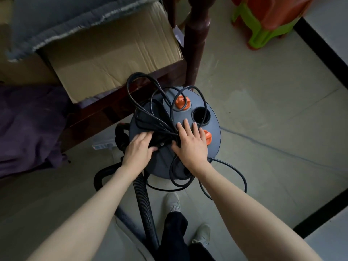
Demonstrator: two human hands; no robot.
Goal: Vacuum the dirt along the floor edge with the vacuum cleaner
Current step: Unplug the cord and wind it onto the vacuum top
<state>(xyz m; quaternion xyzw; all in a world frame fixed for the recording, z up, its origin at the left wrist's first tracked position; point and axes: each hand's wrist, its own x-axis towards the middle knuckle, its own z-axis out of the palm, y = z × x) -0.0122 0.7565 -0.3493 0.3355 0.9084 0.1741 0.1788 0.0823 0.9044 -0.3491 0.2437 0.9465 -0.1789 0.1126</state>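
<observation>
1. The grey drum-shaped vacuum cleaner (175, 132) stood directly ahead, below both hands.
2. The left hand (138, 148) gripped the coiled black power cord (150, 117).
3. The right hand (191, 145) lay spread flat on the lid.

I have both bare forearms reaching forward and down, converging toward the middle of the view. My left hand (138, 147) is palm down, its fingers bent forward and curled into a dark bundle beneath them, thumb tucked under on the near side. My right hand (190, 143) lies flat, palm down, fingers straight and slightly spread, pointing away from me, thumb angled out toward the left hand. The two hands sit near each other, not touching
</observation>
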